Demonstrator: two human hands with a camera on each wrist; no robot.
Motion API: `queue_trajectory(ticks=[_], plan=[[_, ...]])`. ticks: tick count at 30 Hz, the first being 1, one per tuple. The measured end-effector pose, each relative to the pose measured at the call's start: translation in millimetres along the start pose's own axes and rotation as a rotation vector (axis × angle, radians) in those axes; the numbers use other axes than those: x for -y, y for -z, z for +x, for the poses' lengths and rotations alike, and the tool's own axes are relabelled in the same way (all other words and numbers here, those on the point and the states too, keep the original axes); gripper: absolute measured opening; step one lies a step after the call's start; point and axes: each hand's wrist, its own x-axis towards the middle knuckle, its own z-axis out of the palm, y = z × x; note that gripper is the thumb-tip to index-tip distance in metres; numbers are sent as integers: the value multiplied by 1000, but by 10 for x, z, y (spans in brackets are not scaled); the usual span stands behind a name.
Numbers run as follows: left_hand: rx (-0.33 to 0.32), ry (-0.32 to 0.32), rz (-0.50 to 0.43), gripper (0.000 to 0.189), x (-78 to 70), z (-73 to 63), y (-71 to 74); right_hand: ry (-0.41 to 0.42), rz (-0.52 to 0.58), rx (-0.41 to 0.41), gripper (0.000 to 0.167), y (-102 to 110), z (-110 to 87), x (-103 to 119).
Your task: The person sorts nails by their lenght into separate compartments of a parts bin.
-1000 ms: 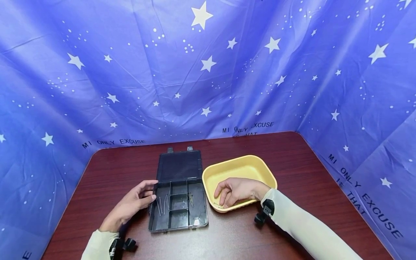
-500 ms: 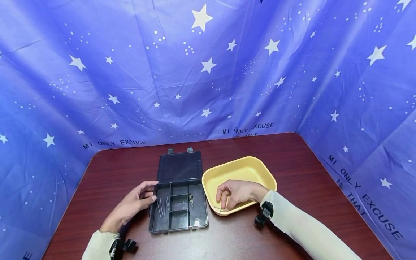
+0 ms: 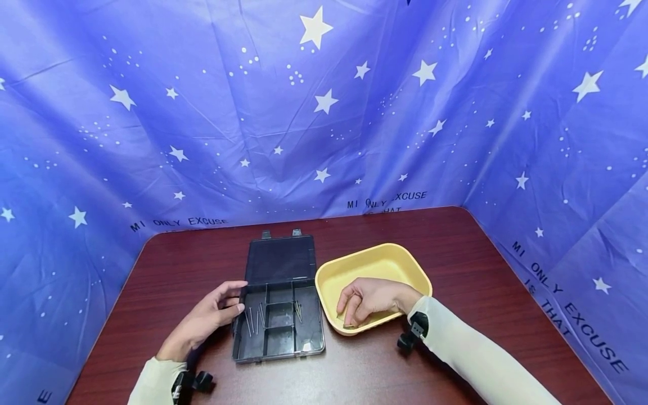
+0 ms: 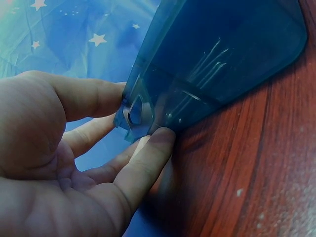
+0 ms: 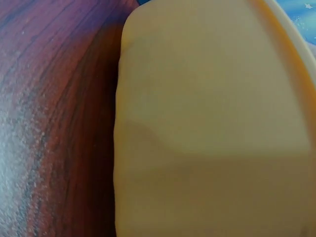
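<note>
My left hand (image 3: pixel 205 319) holds the left side of a dark see-through compartment box (image 3: pixel 278 359), whose lid lies folded back. In the left wrist view, the thumb (image 4: pixel 157 148) presses the lower edge of the box (image 4: pixel 237 44) and other fingers reach its latch-like side piece. Long thin nails (image 3: pixel 249 322) lie in the left compartment, and shorter brass-coloured fasteners (image 3: pixel 298 312) in the right one. Inside a yellow basin (image 3: pixel 385 256), my right hand (image 3: pixel 377 298) bends down, fingertips pinching a small brass-coloured fastener (image 3: pixel 348 326) near the front left corner. The right wrist view shows only the basin's outer wall (image 5: pixel 207 98).
Box and basin stand side by side on a dark red wooden table (image 3: pixel 435 349), the basin on the right. The box's middle column holds small square compartments. A blue star-printed cloth (image 3: pixel 324 140) hangs behind and around the table.
In the basin, my right fingers shift slightly and close over the fastener, which shows less than before. My left hand and the box stay in place.
</note>
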Motion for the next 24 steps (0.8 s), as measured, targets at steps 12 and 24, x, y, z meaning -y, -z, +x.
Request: queue_trajectory(ticks=[12,24], plan=[[-5,-4,4,59,-33,-15,-23,68,222,65,55,95,-42,13],[-7,8,8,58,-28,-10,-17,203,255,-55,55,198,-230,163]])
